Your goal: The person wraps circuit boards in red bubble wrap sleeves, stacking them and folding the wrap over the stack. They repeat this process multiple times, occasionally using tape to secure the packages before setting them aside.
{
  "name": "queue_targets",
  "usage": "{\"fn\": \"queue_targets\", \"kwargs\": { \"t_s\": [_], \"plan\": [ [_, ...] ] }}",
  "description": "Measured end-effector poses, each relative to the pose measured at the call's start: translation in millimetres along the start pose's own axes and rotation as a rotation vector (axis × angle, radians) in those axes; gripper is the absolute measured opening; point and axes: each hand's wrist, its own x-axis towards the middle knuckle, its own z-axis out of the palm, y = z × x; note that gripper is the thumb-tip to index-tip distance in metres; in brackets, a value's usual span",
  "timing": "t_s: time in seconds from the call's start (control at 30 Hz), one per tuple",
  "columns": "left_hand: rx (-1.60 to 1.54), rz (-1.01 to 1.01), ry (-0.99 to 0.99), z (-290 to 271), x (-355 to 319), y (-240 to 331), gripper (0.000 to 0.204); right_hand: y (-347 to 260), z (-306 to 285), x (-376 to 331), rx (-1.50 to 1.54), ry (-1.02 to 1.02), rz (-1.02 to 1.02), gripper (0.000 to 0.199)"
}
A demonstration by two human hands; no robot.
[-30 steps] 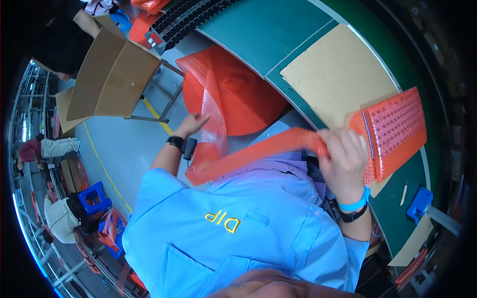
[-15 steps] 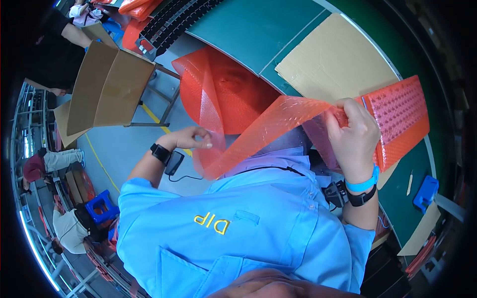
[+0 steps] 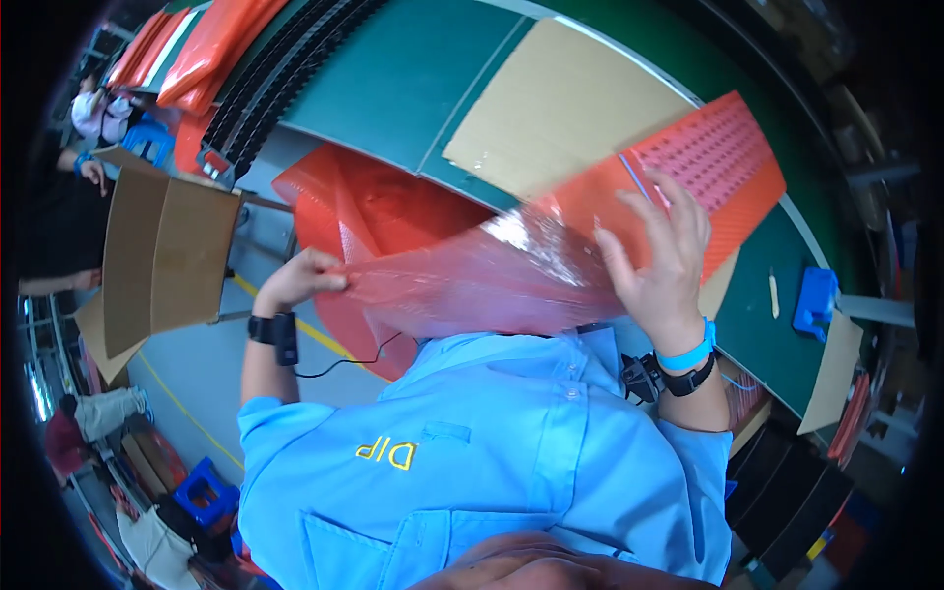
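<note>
The left hand (image 3: 300, 280) pinches one end of a red bubble-wrap bag (image 3: 472, 280); the right hand (image 3: 659, 265), fingers spread, presses an orange perforated tray (image 3: 708, 172), apparently entering it. That loose hold risks the tray slipping or snagging the film.

— What was it you had there?

— A red bubble-wrap bag (image 3: 472, 280), thin and see-through, glossy where the light caught it. I had it stretched out flat in front of my chest, nearly level, rising a little to my right.

— And the stiff piece?

— An orange-red perforated tray (image 3: 713, 172), flat and oblong, rows of small holes across its face. It was tilted, far end up and right over the green bench — its near end sat at the bag's mouth, though I couldn't tell how far it was in.
</note>
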Motion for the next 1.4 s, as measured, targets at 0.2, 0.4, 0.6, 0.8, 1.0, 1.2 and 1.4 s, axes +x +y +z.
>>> {"fn": "queue_targets", "kwargs": {
  "t_s": [0.2, 0.4, 0.6, 0.8, 1.0, 1.2, 1.4],
  "plan": [
    [0.874, -0.155, 0.127, 3.3, 31.3, -16.5, 0.024, 52.7, 5.8, -34.3, -0.234, -0.025, 0.212, 0.039],
    [0.678, 0.697, 0.374, 96.2, 54.8, 206.1, 0.023, 52.7, 16.0, -8.2, -0.299, -0.015, 0.194, 0.043],
    [0.780, 0.811, 0.311, 164.3, 183.4, 267.0, 0.023, 60.0, 23.9, 3.7, -0.343, -0.191, 0.258, 0.039],
    [1.225, 0.423, 0.256, 189.8, 206.7, 289.1, 0.023, 64.2, 32.2, -1.5, -0.384, -0.109, 0.167, 0.028],
    [0.564, 0.189, 0.008, 171.5, 243.3, 271.4, 0.024, 63.3, 30.3, -0.1, -0.429, -0.068, 0.110, 0.024],
    [-0.145, 0.128, -0.202, 171.2, 250.0, 264.3, 0.021, 65.7, 36.1, -2.4, -0.457, -0.005, 0.091, 0.019],
    [-0.391, -0.073, -0.326, 190.6, 236.2, 295.4, 0.031, 74.7, 36.5, -2.8, -0.456, 0.016, 0.077, 0.018]
  ]
}}
